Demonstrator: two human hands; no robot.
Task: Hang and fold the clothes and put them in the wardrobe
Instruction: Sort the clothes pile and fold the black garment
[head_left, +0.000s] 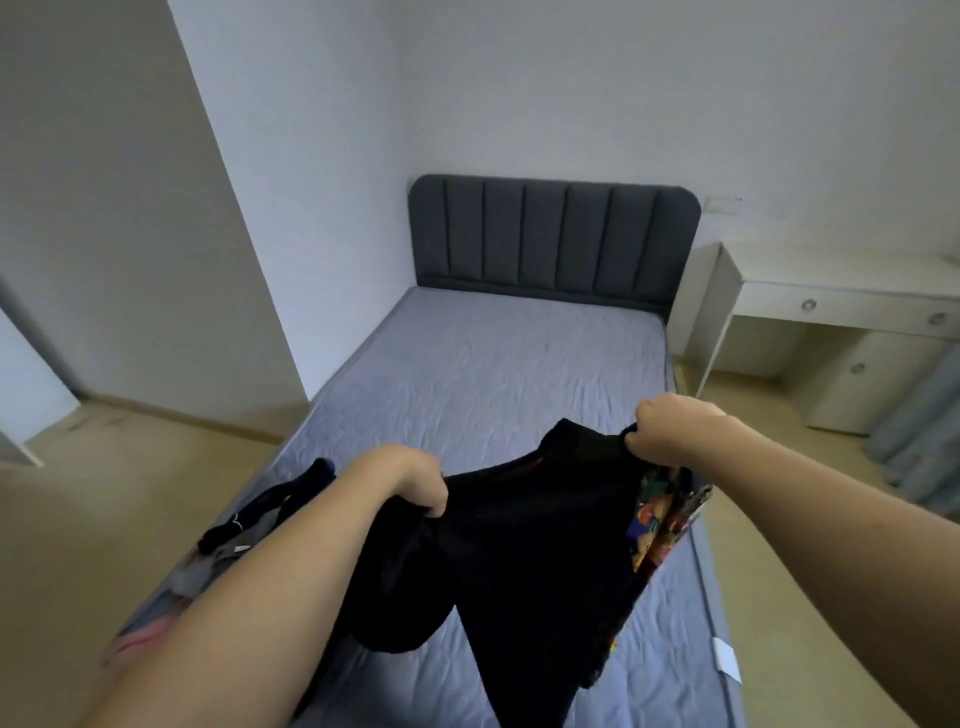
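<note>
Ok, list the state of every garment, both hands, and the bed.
Black knit garment: held up above the bed, hanging loose, unfolded.
Left hand: closed on the garment's edge.
Right hand: closed on its top edge.
Colourful patterned cloth: partly hidden behind it.
Dark clothes pile: lying unfolded.
Blue-sheeted bed: wrinkled.

Setting: home bedroom. A bed (483, 395) with a grey padded headboard (553, 241) is occupying the room's centre, its mattress wearing a wrinkled lilac sheet. A white desk with drawers (841, 306) is standing just beside it, right. Loose clothes (260, 525) are lying at the bed's left edge. Plain white walls are enclosing everything.
</note>
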